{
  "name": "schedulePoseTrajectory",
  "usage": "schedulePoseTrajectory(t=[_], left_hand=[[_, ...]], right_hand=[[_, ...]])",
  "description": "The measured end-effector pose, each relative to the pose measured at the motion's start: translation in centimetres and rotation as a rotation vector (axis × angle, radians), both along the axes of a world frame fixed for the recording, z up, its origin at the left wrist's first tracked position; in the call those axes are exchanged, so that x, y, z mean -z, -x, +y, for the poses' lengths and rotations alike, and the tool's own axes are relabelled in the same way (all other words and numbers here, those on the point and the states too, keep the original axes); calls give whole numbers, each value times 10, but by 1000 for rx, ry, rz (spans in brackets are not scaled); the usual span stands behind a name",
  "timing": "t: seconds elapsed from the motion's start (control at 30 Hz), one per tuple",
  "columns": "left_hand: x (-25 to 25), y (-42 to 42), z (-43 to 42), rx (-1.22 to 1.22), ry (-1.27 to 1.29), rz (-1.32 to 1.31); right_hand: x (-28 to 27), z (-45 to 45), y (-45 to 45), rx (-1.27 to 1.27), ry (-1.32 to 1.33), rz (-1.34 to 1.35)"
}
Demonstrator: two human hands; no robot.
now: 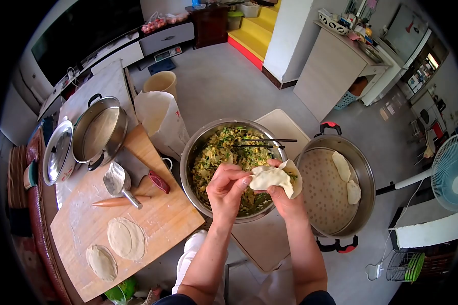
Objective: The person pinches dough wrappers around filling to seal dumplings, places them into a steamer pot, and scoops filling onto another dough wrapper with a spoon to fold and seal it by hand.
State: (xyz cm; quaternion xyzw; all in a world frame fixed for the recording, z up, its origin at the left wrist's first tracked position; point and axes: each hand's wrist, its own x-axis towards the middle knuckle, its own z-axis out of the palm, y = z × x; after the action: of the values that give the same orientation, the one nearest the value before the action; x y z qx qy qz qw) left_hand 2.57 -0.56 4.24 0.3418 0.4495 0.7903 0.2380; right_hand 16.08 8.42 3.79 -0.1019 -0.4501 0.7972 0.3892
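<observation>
Above the metal bowl (185, 175), a large half-folded dumpling (270, 178) is held in both hands. My left hand (224, 190) pinches its left end between thumb and fingertips. My right hand (288, 204) supports the right end, thumb in front and fingers behind. Some filling shows at the unsealed right side of the wrapper. Chopped green and yellow filling (221, 147) lies in the bowl, and dark chopsticks (269, 146) rest across its right rim. To the right, a steamer pot (318, 203) contains a few shaped dumplings (341, 166) on its perforated base.
The wooden board (165, 218) at left bears rolled dough wrappers (127, 239), a rolling pin (109, 202), a metal scoop (118, 179) and a red-handled blade (159, 182). Behind it stand a steel pot (118, 129) and glass lid (59, 152). A fan (450, 173) stands far right.
</observation>
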Motion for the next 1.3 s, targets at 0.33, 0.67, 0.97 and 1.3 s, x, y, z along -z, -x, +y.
schedulePoseTrajectory(t=[0.33,0.67,0.97,1.3], left_hand=[[-3,6,1,-81,4,104],[14,15,10,595,7,-222],[33,13,8,634,-17,-487],[39,28,3,614,-137,-482]], right_hand=[[-8,-7,3,27,-43,-107],[-12,-10,3,168,-363,-332],[-25,-16,5,411,-785,-473],[-47,1,-20,-44,-384,-276]])
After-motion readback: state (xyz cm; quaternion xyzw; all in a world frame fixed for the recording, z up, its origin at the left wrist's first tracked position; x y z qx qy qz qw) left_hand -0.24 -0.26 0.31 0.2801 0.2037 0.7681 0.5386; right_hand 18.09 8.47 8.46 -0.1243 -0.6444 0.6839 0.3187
